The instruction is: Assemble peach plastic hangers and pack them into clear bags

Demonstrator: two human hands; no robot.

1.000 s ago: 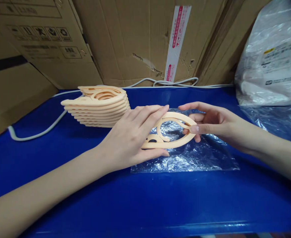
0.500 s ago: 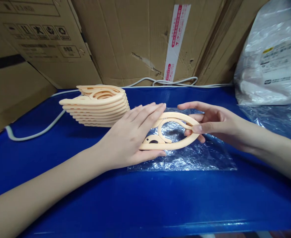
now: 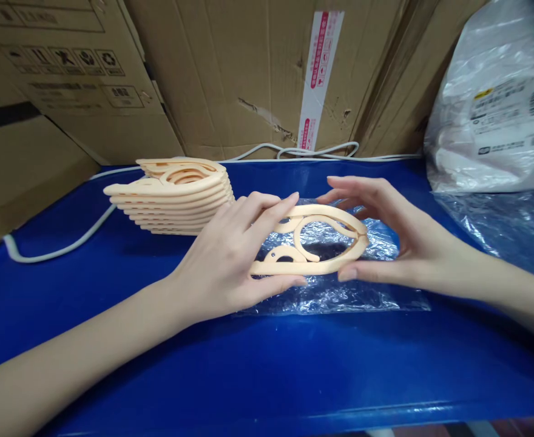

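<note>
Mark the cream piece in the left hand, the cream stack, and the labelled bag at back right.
Cream piece (image 3: 315, 267): head view, on its near rim.
Cream stack (image 3: 180, 208): head view, on its layered near side.
Labelled bag (image 3: 499, 124): head view, on its printed front.

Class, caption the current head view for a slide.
Left hand holding a cream looped piece, right hand curved about its end, over clear plastic near a matching stack.

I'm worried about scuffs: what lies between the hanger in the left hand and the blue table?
Clear plastic film lies between the hanger and the blue table. The head view shows it through the hanger's opening and past its near edge.
</note>
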